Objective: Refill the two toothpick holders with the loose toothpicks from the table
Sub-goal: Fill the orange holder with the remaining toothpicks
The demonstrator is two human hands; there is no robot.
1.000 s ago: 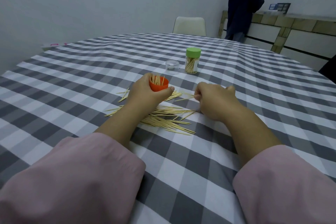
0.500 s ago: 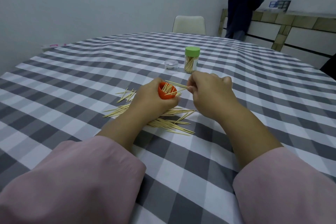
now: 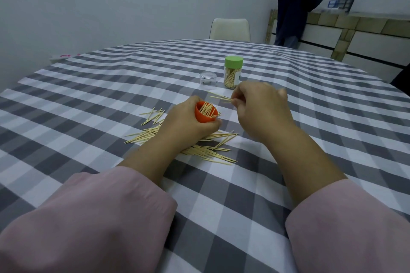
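- The left hand [image 3: 188, 124] has its fingers curled round the orange toothpick holder [image 3: 205, 113], gripping it tilted with the open mouth turned toward the right hand; toothpicks stand inside it, their tips showing above the rim.
- The right hand [image 3: 261, 106] pinches a few toothpicks [image 3: 218, 98] between thumb and forefinger, the other fingers curled in; their free ends point left, just above and beside the holder's mouth.
- Both forearms reach forward from pink sleeves [image 3: 88, 221], and the left wrist lies over the pile.
- The loose toothpicks [image 3: 206, 150] lie scattered on the grey-and-white checked tablecloth [image 3: 99, 99] under and around the left hand (part of the pile is hidden by that wrist).
- The second holder, a clear jar with a green lid [image 3: 233, 72], stands upright farther back, holding toothpicks; a clear cap [image 3: 207, 78] sits just left of it.
- Beyond the table stand a pale chair [image 3: 230, 29] and a person in dark clothes [image 3: 295, 2] at a counter.
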